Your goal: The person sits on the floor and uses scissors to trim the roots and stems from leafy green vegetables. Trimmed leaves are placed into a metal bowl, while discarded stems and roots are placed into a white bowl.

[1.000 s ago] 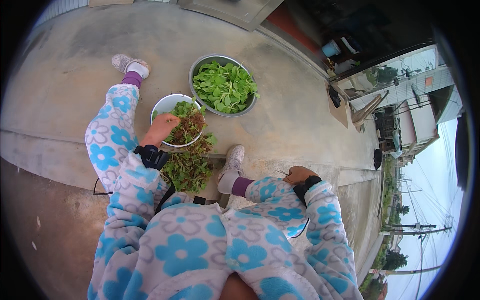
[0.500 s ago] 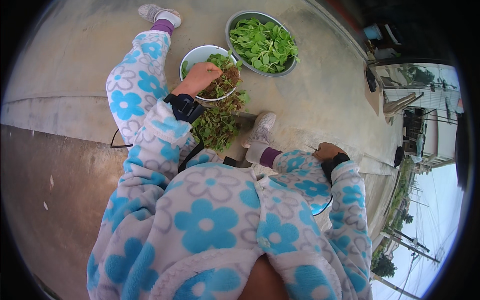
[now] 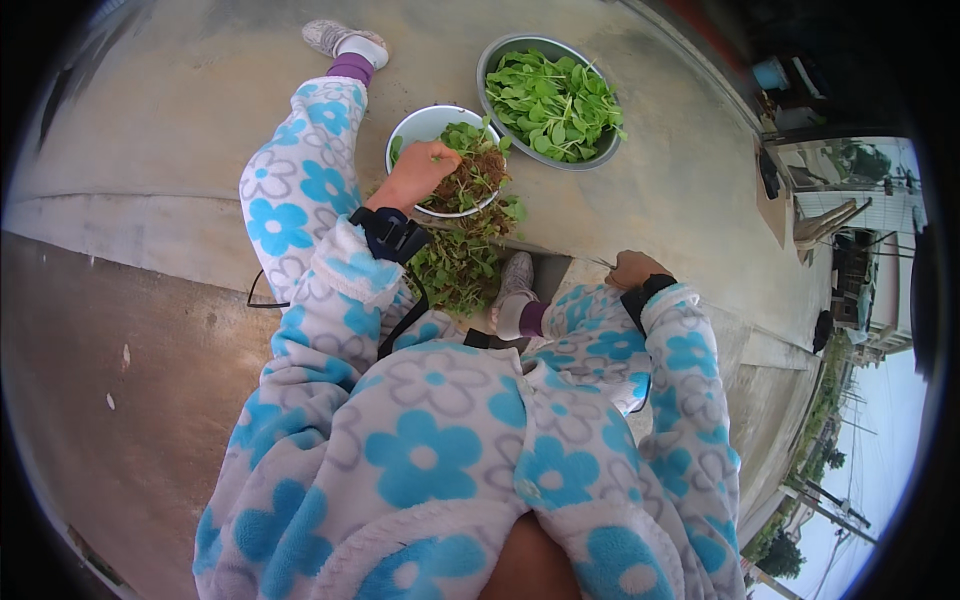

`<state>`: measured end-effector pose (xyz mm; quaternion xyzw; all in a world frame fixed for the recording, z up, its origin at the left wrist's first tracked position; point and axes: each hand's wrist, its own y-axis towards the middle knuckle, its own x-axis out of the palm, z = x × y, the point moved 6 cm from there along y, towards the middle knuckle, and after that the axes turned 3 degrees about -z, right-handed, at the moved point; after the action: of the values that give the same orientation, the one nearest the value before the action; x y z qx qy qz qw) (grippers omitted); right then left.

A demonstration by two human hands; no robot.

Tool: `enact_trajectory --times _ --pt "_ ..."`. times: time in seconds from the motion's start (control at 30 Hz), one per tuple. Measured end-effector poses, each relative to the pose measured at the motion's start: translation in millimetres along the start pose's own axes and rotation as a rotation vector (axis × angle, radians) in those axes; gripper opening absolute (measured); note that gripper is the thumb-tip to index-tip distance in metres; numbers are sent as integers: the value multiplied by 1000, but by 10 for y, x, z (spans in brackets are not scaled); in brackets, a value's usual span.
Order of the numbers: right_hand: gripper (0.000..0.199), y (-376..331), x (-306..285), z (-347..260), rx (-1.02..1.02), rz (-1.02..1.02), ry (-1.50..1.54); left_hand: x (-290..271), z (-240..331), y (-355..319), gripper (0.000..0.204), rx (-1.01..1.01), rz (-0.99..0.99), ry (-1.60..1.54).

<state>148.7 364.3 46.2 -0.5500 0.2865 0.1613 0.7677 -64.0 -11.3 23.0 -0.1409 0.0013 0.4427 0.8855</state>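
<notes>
Since half a second before, my view had tipped further forward, so the bowls sat higher in the picture and my left hand (image 3: 418, 172) had reached deeper over the small white bowl (image 3: 415, 125). That hand was closed on a clump of rooted greens (image 3: 470, 175), soil and roots hanging beneath the leaves, held just above the bowl's near rim. My right hand (image 3: 633, 268) rested on my right knee, well apart from the left; I could not tell whether its fingers gripped anything. A loose pile of uprooted greens (image 3: 455, 270) lay on the concrete between my feet. Beyond the small bowl stood a larger metal bowl (image 3: 492, 55) filled with picked green leaves (image 3: 552, 100).
</notes>
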Motion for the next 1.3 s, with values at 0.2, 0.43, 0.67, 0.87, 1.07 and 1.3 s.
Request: enact_trajectory --times 0.2,0.43,0.67,0.87,1.07,1.3 --pt "36 -305 -1019 -869 -269 520 483 -115 16 -63 23 -51 121 4" --pt "41 -449 -1292 -1358 -502 130 1695 -47 -111 -13 23 -157 94 53" --pt "40 -474 -1214 -1127 -565 241 2013 -27 -391 201 24 -277 -5 267" --pt "39 -519 -1060 -861 -463 284 2112 3 -334 424 25 -131 41 370" --pt "41 -469 -963 -693 -492 244 2109 226 -273 1180 34 68 64 644" --pt "39 -272 -742 -690 -452 184 2147 561 -941 1774 45 -7 -172 807"
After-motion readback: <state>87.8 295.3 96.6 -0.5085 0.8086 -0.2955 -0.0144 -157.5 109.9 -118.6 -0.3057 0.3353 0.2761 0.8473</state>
